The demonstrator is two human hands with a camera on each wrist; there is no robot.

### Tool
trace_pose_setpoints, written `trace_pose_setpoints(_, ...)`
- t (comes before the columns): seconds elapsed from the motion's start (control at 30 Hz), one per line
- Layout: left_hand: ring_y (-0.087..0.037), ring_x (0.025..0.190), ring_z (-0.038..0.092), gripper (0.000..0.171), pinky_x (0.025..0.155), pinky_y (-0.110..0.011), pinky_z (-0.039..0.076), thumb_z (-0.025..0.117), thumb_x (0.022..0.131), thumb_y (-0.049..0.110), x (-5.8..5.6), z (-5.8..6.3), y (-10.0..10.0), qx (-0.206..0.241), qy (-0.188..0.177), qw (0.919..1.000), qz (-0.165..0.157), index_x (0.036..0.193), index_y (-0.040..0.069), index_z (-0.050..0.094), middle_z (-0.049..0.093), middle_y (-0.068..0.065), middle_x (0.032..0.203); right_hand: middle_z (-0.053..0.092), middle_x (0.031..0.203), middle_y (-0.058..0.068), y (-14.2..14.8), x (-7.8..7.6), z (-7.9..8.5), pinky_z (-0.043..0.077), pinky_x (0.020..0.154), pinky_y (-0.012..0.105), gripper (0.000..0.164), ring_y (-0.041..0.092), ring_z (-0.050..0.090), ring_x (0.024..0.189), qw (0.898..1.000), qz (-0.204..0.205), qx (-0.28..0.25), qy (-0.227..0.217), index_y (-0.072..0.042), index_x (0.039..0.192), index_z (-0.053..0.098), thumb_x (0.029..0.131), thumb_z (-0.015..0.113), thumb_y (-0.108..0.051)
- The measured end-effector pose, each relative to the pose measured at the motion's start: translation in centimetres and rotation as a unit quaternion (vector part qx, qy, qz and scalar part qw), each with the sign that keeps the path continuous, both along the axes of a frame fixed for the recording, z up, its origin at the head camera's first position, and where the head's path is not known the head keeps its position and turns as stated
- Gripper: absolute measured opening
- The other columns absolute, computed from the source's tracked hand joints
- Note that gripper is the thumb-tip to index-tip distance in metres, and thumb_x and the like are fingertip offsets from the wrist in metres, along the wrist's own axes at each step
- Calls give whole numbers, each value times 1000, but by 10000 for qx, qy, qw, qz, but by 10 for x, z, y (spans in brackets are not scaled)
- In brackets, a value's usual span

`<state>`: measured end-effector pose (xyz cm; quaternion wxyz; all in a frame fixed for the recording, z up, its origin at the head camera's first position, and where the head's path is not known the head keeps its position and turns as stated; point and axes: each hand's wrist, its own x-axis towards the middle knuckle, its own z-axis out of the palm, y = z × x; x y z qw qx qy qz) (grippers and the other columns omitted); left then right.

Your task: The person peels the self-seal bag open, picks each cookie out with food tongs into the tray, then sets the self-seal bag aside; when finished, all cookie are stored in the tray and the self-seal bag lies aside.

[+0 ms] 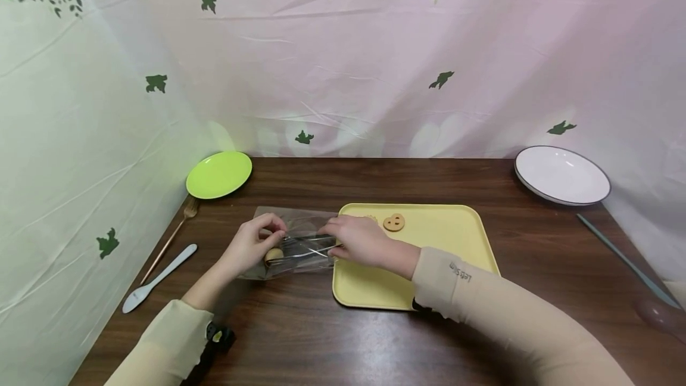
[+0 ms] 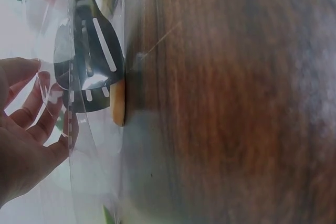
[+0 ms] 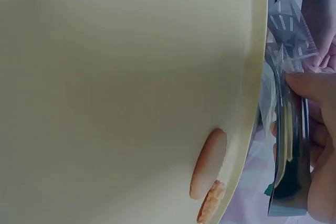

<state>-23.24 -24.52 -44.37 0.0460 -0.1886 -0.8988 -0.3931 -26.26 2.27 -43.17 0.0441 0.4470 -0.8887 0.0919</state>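
Observation:
My left hand [image 1: 254, 244] pinches the opening edge of a clear plastic bag [image 1: 316, 214] lying beside the tray. My right hand [image 1: 365, 242] grips dark kitchen tongs [image 3: 291, 156], whose slotted heads [image 2: 94, 51] are inside the bag. A tan cookie [image 1: 274, 255] is in the bag, at the tips of the tongs; its edge [image 2: 118, 103] shows in the left wrist view. Whether the tongs still clasp it I cannot tell. On the yellow tray [image 1: 429, 285] lie a heart-shaped cookie [image 1: 393, 222] and a second, crinkled one [image 3: 211, 203], mostly behind my right hand in the head view.
A green plate [image 1: 220, 175] stands at the back left, with a copper-coloured fork [image 1: 168, 240] and a pale spreader [image 1: 161, 279] in front. At the right are a white dish [image 1: 561, 175] and a grey-green knife [image 1: 627, 260]. Printed cloth [image 1: 343, 76] hangs behind the wooden table.

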Motion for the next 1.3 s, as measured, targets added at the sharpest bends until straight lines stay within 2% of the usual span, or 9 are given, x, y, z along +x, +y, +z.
trace_pose_setpoints(0.27, -11, 84, 60, 5, 75, -34, 54, 61, 93, 17, -1, -1, 0, 20, 53, 10000, 21, 94, 12, 63, 63, 2, 91, 63, 117, -9, 9, 0, 2, 53, 73, 36, 36, 11, 59, 107, 9998, -180, -60, -112, -25, 121, 62, 87, 69, -34)
trace_pose_setpoints(0.43, -11, 85, 60, 5, 75, -35, 54, 62, 93, 16, -1, -1, -1, 25, 99, 9999, 22, 93, 11, 64, 62, 1, 91, 62, 117, -8, 16, -2, 2, 52, 75, 35, 42, 12, 57, 110, 9996, -233, -79, -155, -23, 123, 61, 85, 71, -37)
trace_pose_setpoints(0.63, -14, 85, 61, 4, 74, -36, 53, 61, 93, 14, -1, -1, 1, 67, 106, 9999, -25, 93, 11, 64, 63, 0, 90, 62, 118, -7, 7, -3, -3, 53, 74, 36, 45, 12, 59, 107, 9999, -121, -62, -75, -21, 124, 60, 85, 69, -41)
trace_pose_setpoints(0.83, -13, 86, 60, 4, 74, -36, 53, 63, 92, 13, 0, 1, 2, -6, 55, 9999, 89, 94, 10, 64, 63, 2, 92, 63, 116, -8, -5, -1, -5, 53, 67, 36, 41, 11, 61, 103, 9997, -175, -110, 96, -23, 122, 62, 85, 69, -37)
trace_pose_setpoints(0.97, -13, 86, 61, 4, 74, -38, 53, 63, 92, 11, 0, 1, 1, 14, 53, 10000, 57, 95, 9, 64, 63, 2, 92, 63, 114, -8, -7, 0, -5, 53, 67, 36, 41, 11, 61, 103, 9996, -260, -68, 60, -24, 123, 62, 85, 70, -38)
trace_pose_setpoints(1.3, -13, 85, 60, 6, 74, -37, 53, 62, 93, 16, -1, 1, 2, 17, 45, 10000, 34, 94, 11, 63, 62, 3, 92, 63, 115, -9, 9, 0, -1, 53, 72, 36, 42, 11, 59, 107, 9993, -355, -91, -10, -25, 123, 61, 84, 71, -37)
